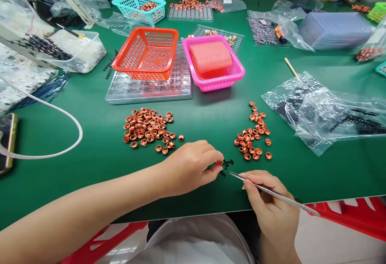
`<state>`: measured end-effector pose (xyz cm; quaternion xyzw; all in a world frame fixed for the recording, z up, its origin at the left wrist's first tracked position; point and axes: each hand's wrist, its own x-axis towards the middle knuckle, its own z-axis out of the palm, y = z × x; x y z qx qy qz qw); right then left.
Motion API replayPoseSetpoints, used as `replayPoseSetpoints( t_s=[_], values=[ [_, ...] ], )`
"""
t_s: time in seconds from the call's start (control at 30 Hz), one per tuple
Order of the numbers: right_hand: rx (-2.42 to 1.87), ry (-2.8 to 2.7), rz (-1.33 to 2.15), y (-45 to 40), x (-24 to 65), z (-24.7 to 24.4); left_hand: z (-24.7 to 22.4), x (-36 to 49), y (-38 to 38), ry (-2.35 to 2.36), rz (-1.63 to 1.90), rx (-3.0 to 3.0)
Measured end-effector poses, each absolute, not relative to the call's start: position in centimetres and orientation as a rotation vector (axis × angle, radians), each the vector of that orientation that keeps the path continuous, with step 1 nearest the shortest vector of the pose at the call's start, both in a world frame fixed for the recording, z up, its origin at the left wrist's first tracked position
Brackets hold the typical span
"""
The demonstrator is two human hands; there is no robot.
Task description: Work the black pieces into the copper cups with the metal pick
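Between thumb and forefinger, my left hand pinches a copper-coloured cup just above the green table. My right hand is closed around metal tweezers, whose tips point left toward that cup without touching it. Tiny black parts lie scattered beside the cup, near the tweezer tips. A larger pile of copper cups spreads out beyond my left forearm. To the right sits a smaller group of the same cups, beyond my right hand.
An orange basket rests on clear plastic trays, beside a pink basket holding pink foam. Plastic bags with black parts lie right. A white cable and phone are left. Two people's hands show across the table.
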<state>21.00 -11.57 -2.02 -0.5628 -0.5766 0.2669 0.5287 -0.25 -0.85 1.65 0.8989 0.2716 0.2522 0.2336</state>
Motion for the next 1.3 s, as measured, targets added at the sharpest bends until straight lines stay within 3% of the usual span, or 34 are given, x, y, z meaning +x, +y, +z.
replayPoseSetpoints(
  t_s=[0.33,0.67,1.3],
  values=[
    [-1.487,-1.537,0.498,-11.2,20.6,-1.9,0.2,-0.5,-1.6,0.793,0.726,2.304],
    [-1.404,-1.494,0.659,-11.7,21.1,-2.1,-0.1,-0.7,-1.3,0.785,0.698,2.223],
    [-1.387,-1.543,0.611,-11.5,20.9,-2.1,-0.1,-0.8,-1.2,0.799,0.682,2.211]
  ],
)
